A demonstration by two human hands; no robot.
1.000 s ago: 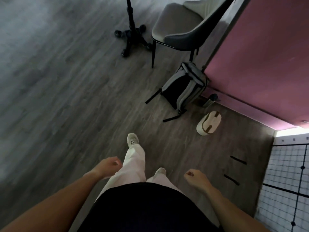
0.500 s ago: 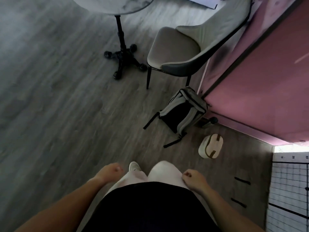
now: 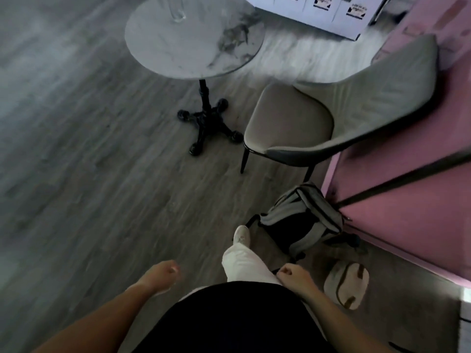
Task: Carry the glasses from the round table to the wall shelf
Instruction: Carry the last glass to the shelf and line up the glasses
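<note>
Facing the round table (image 3: 178, 47), where a clear glass (image 3: 177, 11) stands at its far edge, we hang our left hand (image 3: 163, 275) and right hand (image 3: 295, 277) loosely curled, holding nothing.

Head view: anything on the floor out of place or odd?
A grey backpack lies tipped over on the floor against the pink wall, with a white lidded container beside it, both close to the person's walking path. No spill or damage shows.
</note>
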